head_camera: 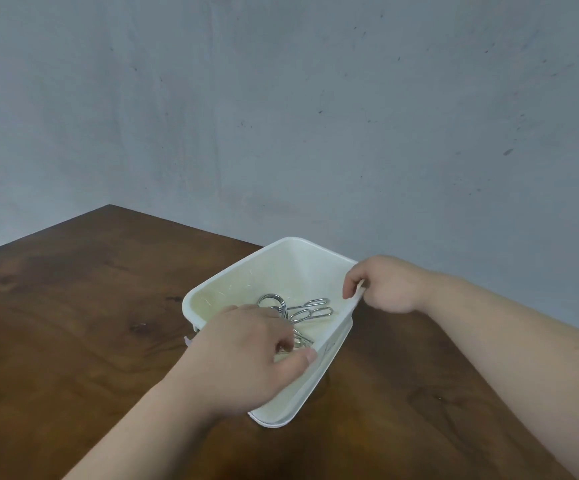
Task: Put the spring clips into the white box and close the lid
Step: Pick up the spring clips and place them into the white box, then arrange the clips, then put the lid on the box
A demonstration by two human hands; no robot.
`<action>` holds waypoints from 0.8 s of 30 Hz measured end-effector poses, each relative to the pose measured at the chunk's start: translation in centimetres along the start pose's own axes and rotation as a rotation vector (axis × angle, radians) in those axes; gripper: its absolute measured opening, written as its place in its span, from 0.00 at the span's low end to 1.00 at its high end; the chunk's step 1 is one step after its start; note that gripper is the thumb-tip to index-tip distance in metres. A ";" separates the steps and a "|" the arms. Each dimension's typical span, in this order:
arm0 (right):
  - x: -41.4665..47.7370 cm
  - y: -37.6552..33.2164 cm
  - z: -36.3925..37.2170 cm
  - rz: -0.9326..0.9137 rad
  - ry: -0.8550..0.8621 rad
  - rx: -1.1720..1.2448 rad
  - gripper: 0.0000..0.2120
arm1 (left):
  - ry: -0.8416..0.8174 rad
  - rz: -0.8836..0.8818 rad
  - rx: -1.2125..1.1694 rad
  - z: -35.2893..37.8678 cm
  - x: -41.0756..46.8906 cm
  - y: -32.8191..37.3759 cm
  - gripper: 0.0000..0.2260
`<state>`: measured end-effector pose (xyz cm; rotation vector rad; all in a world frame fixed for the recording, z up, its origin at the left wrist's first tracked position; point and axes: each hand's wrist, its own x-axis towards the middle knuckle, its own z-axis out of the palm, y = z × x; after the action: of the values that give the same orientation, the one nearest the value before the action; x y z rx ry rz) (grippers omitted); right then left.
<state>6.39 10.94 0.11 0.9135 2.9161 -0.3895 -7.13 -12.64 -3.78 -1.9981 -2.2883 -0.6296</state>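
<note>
Loading step: the left hand (246,344) reaches into the open white plastic box (246,275) on the brown wooden table (73,306), fingers curled among silver wire spring clips (301,310), grasp unclear, while the right hand (385,285) pinches the rim; next, seemingly, withdrawing and fetching a lid, none visible.

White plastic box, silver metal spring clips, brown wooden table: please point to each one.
white plastic box (246,277): head view, bare inner far wall.
silver metal spring clips (310,310): head view, wire loops inside the box.
brown wooden table (73,306): head view, bare top.
</note>
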 end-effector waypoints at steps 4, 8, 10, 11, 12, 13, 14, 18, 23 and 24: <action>-0.3 0.2 1.1 -0.091 -0.100 -0.162 0.19 | -0.140 -0.081 0.185 1.1 0.3 3.3 0.19; -0.2 0.1 2.5 -0.241 -0.034 -0.348 0.21 | -0.177 -0.210 0.306 2.5 0.4 5.0 0.08; -0.5 -0.3 2.9 -0.302 0.026 -0.377 0.20 | -0.213 -0.254 0.353 2.7 0.5 5.4 0.03; -0.7 -0.4 2.9 -0.329 0.047 -0.380 0.19 | -0.224 -0.276 0.352 2.6 0.5 5.6 0.02; -1.1 -0.5 2.9 -0.343 0.051 -0.383 0.18 | -0.224 -0.289 0.346 2.5 0.4 5.6 0.02; -1.5 -0.5 2.9 -0.355 0.044 -0.385 0.17 | -0.213 -0.298 0.337 2.4 0.2 5.6 0.03; -2.1 -0.5 2.7 -0.361 0.044 -0.383 0.17 | -0.193 -0.301 0.325 2.1 0.1 5.6 0.03; -5.3 -0.2 2.1 -0.350 0.067 -0.405 0.17 | -0.143 -0.301 0.325 1.6 -0.2 5.8 0.05; -10.3 1.6 0.7 -0.336 0.176 -0.442 0.17 | 0.005 -0.014 0.369 1.1 0.2 7.9 0.08; -11.3 2.1 0.5 -0.336 0.192 -0.437 0.17 | 0.059 0.083 0.408 1.1 0.4 8.1 0.14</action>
<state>16.89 6.21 0.71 0.4213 3.1307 0.3362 0.79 -11.23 -2.44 -1.8382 -2.0778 -0.1893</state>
